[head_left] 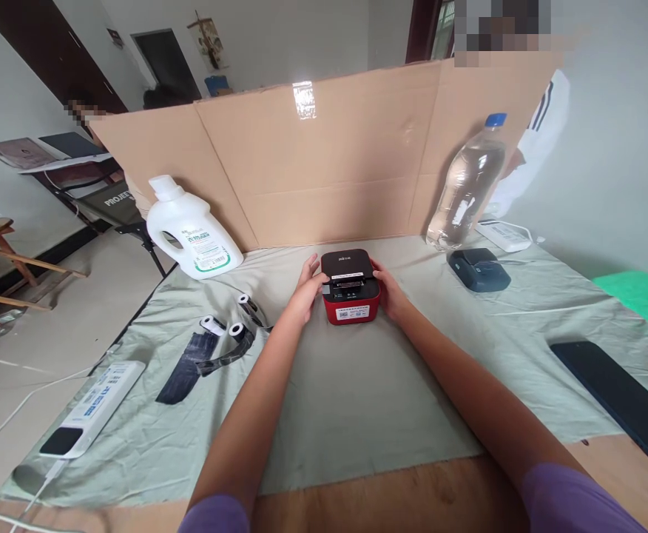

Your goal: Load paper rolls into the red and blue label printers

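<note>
A small receipt printer, black on top with a red lower body, sits on the cloth in the middle of the table. A slot crosses its top, and a white label is stuck on its front. My left hand grips its left side, thumb at the top edge. My right hand is closed against the opposite side, with its fingers partly hidden behind the printer. To the left of my left hand lie three small paper rolls, some with dark strips unrolled over the cloth.
A white jug and a clear bottle stand before an upright cardboard sheet. Near the bottle is a dark rounded device. A phone lies right, a power strip left. People are partly visible beyond the cardboard.
</note>
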Demonstrator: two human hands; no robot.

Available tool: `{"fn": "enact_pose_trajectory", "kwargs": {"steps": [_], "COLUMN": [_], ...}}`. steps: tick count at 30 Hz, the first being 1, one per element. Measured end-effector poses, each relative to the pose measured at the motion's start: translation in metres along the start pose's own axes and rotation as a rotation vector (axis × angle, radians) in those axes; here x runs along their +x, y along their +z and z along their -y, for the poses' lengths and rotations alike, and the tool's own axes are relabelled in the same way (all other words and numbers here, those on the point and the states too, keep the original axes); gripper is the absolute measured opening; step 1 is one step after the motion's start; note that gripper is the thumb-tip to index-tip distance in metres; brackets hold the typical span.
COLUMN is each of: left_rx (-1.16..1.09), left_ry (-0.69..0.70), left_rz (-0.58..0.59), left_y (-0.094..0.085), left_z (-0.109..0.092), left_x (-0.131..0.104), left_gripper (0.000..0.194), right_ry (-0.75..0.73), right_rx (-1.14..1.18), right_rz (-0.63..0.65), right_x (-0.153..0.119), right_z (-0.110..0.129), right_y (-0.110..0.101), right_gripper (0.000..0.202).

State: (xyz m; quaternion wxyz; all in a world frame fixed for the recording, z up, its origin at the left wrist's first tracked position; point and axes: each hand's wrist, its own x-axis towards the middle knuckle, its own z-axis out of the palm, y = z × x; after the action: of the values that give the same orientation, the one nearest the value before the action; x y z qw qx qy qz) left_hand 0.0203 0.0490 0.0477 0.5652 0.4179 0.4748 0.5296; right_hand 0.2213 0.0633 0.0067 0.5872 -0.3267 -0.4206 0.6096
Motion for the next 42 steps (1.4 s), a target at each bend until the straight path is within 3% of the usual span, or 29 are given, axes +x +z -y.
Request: {"fn": "enact_pose_trajectory", "kwargs": {"steps": [3, 6, 10, 14, 24, 32, 42], "left_rx": [-0.144, -0.237, -0.224, -0.219, -0.268, -0.198, -0.17], "left_ry": [-0.127, -0.104, -0.094, -0.09, -0.084, -0.081, -0.045], "left_rz": [0.172, 0.269, 0.264, 0.264, 0.281, 0.238, 0.244], "left_y": [0.004, 0.004, 0.0, -0.003, -0.003, -0.004, -0.005], "left_z": [0.002, 0.008, 0.012, 0.011, 0.014, 0.014, 0.016], "left_x": [0.005, 0.003, 0.001, 0.002, 0.003, 0.002, 0.002], "left_gripper": [0.079, 0.078, 0.077, 0.077, 0.064, 0.079, 0.079], "right_ry": [0.004, 0.003, -0.031, -0.047, 0.057, 0.023, -0.034], "right_rx": [-0.016, -0.049, -0.078, -0.05, 0.0, -0.036, -0.114], "right_rz": [0.014, -0.021, -0.078, -0.053, 0.013, -0.025, -0.045], "right_x": [0.003, 0.011, 0.018, 0.014, 0.004, 0.01, 0.01], "right_z": [0.0, -0.001, -0.003, -0.005, -0.001, 0.001, 0.001], "right_y": [-0.003, -0.006, -0.009, -0.009, -0.006, -0.002, 0.0], "right_gripper": [0.051, 0.049, 0.052, 0.051, 0.051, 0.051, 0.055]}}
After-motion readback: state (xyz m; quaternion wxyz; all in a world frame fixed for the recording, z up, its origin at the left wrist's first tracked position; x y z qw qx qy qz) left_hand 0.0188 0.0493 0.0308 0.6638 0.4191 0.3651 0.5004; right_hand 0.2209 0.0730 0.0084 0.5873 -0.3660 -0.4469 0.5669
